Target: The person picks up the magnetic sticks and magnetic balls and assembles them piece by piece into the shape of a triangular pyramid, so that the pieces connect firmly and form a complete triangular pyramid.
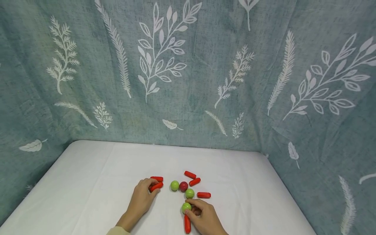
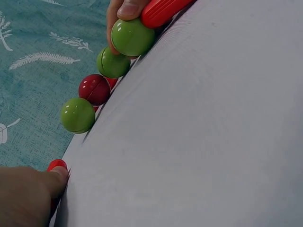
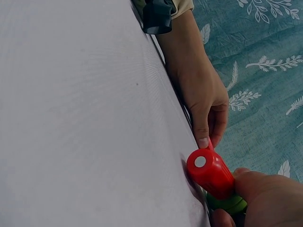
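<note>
My left hand [image 1: 141,197] pinches a short red rod [image 1: 156,187] on the white table, and a second red rod [image 1: 157,179] lies just behind it. Between the fingertips of my right hand [image 1: 205,215] is a green ball [image 1: 186,208]. Against that ball's near side lies another red rod [image 1: 187,224], whose end shows a white disc in the right wrist view. Beyond the right fingers, a green ball [image 1: 189,193], a dark red ball [image 1: 183,186] and another green ball [image 1: 174,185] form a bent row.
Two red rods [image 1: 190,175] meet at an angle behind the balls, and one more red rod [image 1: 204,195] lies to the right. White cloth covers the table [image 1: 97,182]. A green leaf-patterned curtain [image 1: 188,81] hangs behind it and along both sides.
</note>
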`<control>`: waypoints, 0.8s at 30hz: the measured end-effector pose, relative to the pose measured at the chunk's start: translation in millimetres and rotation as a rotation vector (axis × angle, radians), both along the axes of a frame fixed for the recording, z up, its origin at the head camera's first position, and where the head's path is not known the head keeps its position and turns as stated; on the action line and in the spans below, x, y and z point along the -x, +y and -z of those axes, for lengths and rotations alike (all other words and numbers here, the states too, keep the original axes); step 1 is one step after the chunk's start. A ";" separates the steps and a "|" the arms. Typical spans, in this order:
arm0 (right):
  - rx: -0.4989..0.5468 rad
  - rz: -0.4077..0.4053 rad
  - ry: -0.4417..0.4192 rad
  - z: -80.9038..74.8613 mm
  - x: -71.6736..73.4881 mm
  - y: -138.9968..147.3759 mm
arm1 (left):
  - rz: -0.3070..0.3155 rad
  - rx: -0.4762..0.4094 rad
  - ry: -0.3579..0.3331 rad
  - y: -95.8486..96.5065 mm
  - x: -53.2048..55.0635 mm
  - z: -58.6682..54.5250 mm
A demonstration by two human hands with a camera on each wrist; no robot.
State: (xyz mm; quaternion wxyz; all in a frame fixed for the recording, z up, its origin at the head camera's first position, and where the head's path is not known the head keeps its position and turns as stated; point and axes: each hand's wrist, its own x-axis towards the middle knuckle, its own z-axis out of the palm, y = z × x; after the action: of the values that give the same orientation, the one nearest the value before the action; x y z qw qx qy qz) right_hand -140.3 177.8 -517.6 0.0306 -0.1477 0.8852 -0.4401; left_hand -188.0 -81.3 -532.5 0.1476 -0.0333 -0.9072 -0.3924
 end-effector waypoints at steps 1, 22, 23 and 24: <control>0.002 0.000 -0.003 0.1 -0.4 0.0 | 0.002 0.003 -0.001 0.1 -0.5 0.4; -0.048 0.012 0.014 0.9 1.5 0.3 | 0.068 -0.028 -0.031 8.6 -21.9 -1.4; -0.050 0.011 0.013 1.4 1.6 0.4 | 0.071 -0.028 -0.037 9.1 -23.2 -1.0; -0.049 0.009 0.011 2.0 1.6 0.4 | 0.074 -0.031 -0.045 9.6 -24.7 -1.0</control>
State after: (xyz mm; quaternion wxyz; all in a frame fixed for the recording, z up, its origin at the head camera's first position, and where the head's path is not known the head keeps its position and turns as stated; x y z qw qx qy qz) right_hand -142.0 178.2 -519.7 0.0274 -0.1451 0.8966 -0.4175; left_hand -163.3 -71.6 -531.5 0.1130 -0.0555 -0.9024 -0.4122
